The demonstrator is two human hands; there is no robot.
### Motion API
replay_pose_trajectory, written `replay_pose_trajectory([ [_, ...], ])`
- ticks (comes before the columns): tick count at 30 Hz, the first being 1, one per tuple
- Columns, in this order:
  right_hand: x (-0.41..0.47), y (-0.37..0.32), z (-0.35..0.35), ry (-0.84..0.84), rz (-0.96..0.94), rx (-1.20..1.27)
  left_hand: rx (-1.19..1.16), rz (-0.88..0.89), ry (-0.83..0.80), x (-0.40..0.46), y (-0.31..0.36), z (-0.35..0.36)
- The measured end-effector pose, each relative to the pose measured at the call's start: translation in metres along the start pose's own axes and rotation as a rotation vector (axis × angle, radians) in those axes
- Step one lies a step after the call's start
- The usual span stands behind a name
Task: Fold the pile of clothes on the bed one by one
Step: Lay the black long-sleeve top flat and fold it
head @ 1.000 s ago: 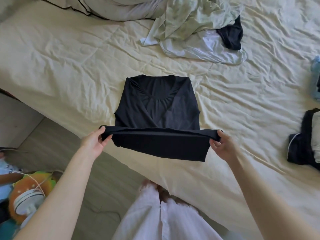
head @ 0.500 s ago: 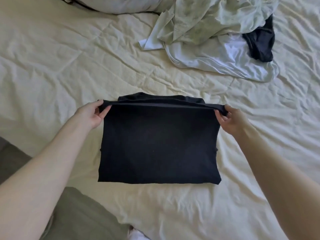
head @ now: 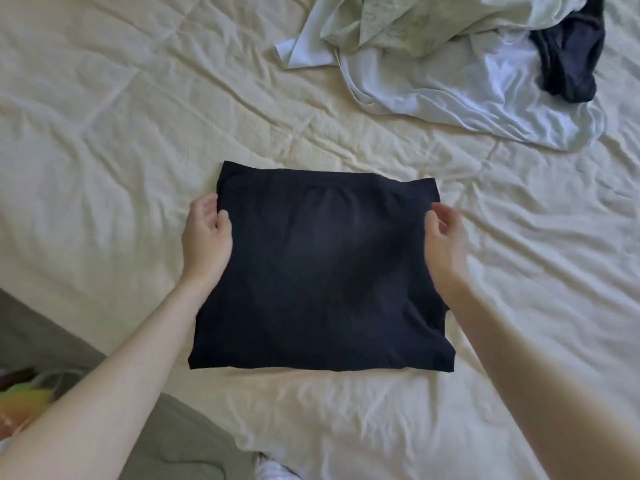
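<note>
- Black garment (head: 318,271) lies folded flat on the cream bed sheet (head: 104,150) — no label or writing readable.
- Left hand (head: 206,237) rests on its left edge, fingers loose, gripping nothing.
- Right hand (head: 446,244) open at the right edge — blurred.

matt black cloth garment (head: 322,271) on creased, cream cotton-like sheet (head: 121,133).

A home bedroom: a bed (head: 104,150) dressed in a wrinkled cream sheet is filling the view, with a loose pile of clothes (head: 450,64) lying at its far side, a folded black garment (head: 318,271) resting mid-bed and grey floor (head: 194,441) showing at the near edge.
</note>
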State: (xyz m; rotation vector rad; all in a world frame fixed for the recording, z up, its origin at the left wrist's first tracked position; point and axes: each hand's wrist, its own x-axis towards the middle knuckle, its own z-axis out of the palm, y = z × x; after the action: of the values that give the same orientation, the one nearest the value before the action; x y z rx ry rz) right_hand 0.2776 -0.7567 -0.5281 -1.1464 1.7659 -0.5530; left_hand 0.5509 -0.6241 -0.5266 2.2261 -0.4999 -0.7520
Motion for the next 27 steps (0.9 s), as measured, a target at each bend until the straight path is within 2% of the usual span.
replay_pose_trajectory([
  [3, -0.061, 0.046, 0.010, -0.168, -0.490, -0.508, 0.397, 0.420, -0.249, -0.067, -0.038, 0.013],
  [4, -0.080, 0.062, 0.014, -0.216, -0.604, -0.633, 0.537, 0.524, -0.323, -0.087, -0.052, 0.019],
  [6, -0.111, 0.091, 0.019, -0.310, -0.715, -0.801, 0.748, 0.652, -0.455, -0.122, -0.074, 0.029],
  [9, -0.128, 0.124, 0.010, -0.386, -0.679, -0.984, 0.915, 0.599, -0.520, -0.136, -0.097, 0.027],
  [13, -0.103, 0.154, -0.046, -0.394, -0.399, -1.217, 1.076, 0.471, -0.444, -0.108, -0.121, -0.011],
  [15, -0.092, 0.160, -0.073, -0.412, -0.353, -1.299, 1.097, 0.431, -0.410, -0.097, -0.127, -0.029],
  [18, -0.091, 0.155, -0.085, -0.397, -0.330, -1.326, 0.982, 0.312, -0.293, -0.093, -0.125, -0.044],
  [22, -0.110, 0.143, -0.068, -0.232, -0.301, -1.145, 0.603, 0.028, -0.004, -0.107, -0.115, -0.050],
  [24, -0.128, 0.137, -0.052, -0.225, -0.425, -1.069, 0.410, -0.148, 0.091, -0.119, -0.113, -0.047],
  [27, -0.155, 0.136, -0.024, -0.288, -0.676, -1.066, 0.044, -0.505, 0.091, -0.132, -0.111, -0.039],
])
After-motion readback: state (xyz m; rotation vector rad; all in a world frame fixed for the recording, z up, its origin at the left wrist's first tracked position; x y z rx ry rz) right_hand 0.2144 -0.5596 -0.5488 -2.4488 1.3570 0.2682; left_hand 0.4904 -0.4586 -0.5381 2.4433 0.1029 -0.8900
